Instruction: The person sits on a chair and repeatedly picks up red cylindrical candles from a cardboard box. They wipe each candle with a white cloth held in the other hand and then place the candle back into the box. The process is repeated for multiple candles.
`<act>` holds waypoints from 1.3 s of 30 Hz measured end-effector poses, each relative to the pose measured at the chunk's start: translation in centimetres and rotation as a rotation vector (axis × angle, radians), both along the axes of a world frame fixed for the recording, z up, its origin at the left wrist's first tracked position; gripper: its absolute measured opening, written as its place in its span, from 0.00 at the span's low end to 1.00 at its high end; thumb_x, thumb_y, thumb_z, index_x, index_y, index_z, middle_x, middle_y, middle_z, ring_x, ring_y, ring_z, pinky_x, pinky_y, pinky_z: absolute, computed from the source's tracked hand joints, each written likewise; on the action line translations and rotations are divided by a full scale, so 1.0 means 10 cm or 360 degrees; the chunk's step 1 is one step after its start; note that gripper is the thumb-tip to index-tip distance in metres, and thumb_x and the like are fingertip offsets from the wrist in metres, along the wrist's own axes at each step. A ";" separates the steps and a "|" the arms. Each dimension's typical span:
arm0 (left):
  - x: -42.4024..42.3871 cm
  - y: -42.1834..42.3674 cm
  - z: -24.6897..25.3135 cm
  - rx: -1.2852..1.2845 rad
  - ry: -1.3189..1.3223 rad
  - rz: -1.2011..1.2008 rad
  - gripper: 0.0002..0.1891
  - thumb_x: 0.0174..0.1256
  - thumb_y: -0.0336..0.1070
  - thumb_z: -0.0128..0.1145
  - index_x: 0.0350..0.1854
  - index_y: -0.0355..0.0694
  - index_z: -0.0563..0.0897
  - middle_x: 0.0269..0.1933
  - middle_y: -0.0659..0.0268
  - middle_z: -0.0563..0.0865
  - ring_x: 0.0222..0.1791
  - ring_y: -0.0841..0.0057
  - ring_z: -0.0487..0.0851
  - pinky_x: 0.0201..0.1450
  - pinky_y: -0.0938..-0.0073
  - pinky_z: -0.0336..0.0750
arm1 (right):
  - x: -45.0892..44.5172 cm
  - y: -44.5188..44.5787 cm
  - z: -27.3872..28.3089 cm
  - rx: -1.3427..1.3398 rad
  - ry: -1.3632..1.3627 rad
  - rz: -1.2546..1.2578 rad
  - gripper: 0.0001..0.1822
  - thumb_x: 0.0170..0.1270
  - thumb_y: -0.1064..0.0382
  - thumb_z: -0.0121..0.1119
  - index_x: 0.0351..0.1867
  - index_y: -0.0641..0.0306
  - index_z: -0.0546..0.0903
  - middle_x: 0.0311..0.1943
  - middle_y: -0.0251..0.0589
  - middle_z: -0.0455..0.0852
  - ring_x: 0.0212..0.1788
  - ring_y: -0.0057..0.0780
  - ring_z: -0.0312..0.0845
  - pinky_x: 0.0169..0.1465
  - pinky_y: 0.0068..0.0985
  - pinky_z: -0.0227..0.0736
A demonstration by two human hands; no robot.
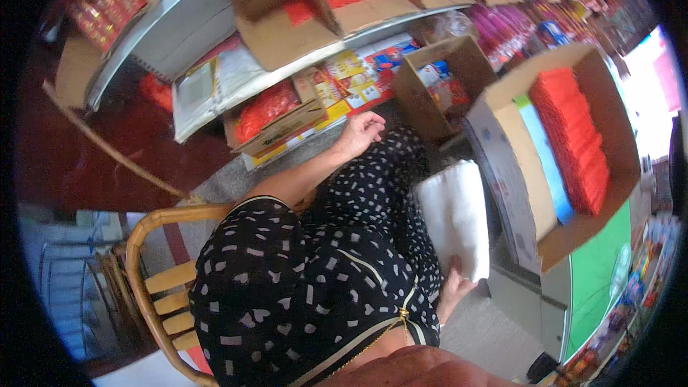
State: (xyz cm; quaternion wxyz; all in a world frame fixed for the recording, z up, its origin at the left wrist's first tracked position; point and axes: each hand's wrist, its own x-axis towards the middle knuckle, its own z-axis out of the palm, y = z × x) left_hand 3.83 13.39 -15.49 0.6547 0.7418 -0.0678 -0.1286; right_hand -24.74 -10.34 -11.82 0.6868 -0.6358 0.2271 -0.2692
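My right hand [456, 290] grips the lower end of a white packet or stack of thin sheets [457, 220], beside my right thigh. Blur hides what the white thing is made of. Over my lap, near the knees, hovers my left hand [364, 131] with its fingers loosely bent; nothing shows in it, though its palm side is partly hidden. To the right of the white thing stands a large open cardboard box [529, 172] holding a stack of red packets [572, 142] and a light-blue flat piece [545, 161].
I sit on a bamboo chair [161, 215]. Ahead, a shelf [317, 54] carries open cartons [274, 21] of red goods. Below it are a small box of red packets [269, 110] and yellow printed cartons [344, 80]. Another open box [446, 91] stands near my knees. A green panel [599, 279] is at right.
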 end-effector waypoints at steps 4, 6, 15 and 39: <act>0.30 0.98 -0.13 0.0176 -0.0209 0.0722 0.05 0.63 0.27 0.48 0.36 0.35 0.77 0.30 0.64 0.81 0.22 0.81 0.78 0.26 0.80 0.74 | 0.13 0.05 0.20 -0.0225 0.0285 0.0009 0.16 0.57 0.76 0.54 0.48 0.79 0.72 0.41 0.46 0.79 0.39 0.30 0.76 0.45 0.27 0.74; 0.50 1.63 -0.16 -0.0012 -0.0202 0.1262 0.03 0.60 0.26 0.49 0.34 0.35 0.76 0.27 0.64 0.80 0.23 0.81 0.78 0.24 0.80 0.72 | 0.23 0.12 0.30 -0.0345 0.0163 0.0003 0.16 0.57 0.74 0.55 0.47 0.79 0.73 0.39 0.46 0.80 0.39 0.31 0.75 0.45 0.27 0.72; 0.97 3.98 -0.09 0.2053 -0.0233 0.1804 0.12 0.54 0.37 0.57 0.38 0.35 0.80 0.39 0.55 0.81 0.46 0.59 0.77 0.50 0.55 0.70 | 0.70 0.43 0.50 -0.0328 0.0302 0.0360 0.17 0.61 0.70 0.55 0.49 0.79 0.71 0.42 0.48 0.78 0.41 0.32 0.75 0.47 0.27 0.72; 0.47 3.76 0.41 0.2098 -0.1164 0.1409 0.05 0.49 0.26 0.55 0.27 0.33 0.73 0.31 0.51 0.75 0.38 0.53 0.72 0.44 0.57 0.66 | 0.91 0.30 0.44 -0.0207 0.0426 0.0589 0.21 0.61 0.72 0.53 0.55 0.76 0.67 0.48 0.48 0.76 0.48 0.32 0.73 0.52 0.26 0.69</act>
